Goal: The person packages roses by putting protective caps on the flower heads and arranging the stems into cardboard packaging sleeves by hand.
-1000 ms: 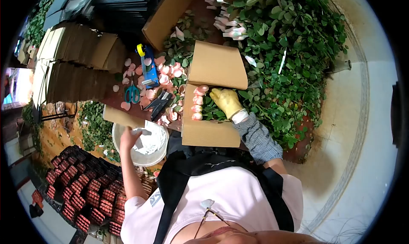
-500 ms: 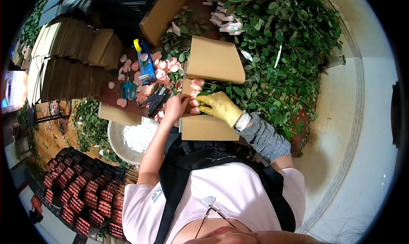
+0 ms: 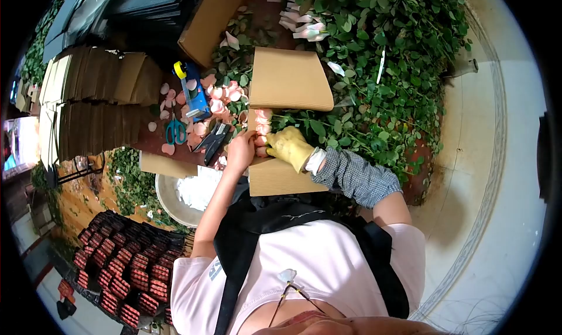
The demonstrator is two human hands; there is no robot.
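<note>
A row of peach-pink roses lies in an opened sheet of corrugated cardboard, heads toward the left edge and leafy stems running right. My bare left hand is closed, its fingertips pinching at the side of a rose head. From the other side my right hand, in a yellow glove, curls its fingers round the lower rose heads, and some of these are hidden behind the fingers. Below the gloved hand, the lower cardboard flap lies folded out toward my body.
Left of my hands lie a black stapler, teal scissors, a blue tape dispenser and loose petals. A bowl of white pieces stands lower left. Leafy stems pile up at right; cardboard stacks stand at left.
The view has shifted slightly. My gloved hand has drawn a little down and left along the rose heads; my left hand remains at their side.
</note>
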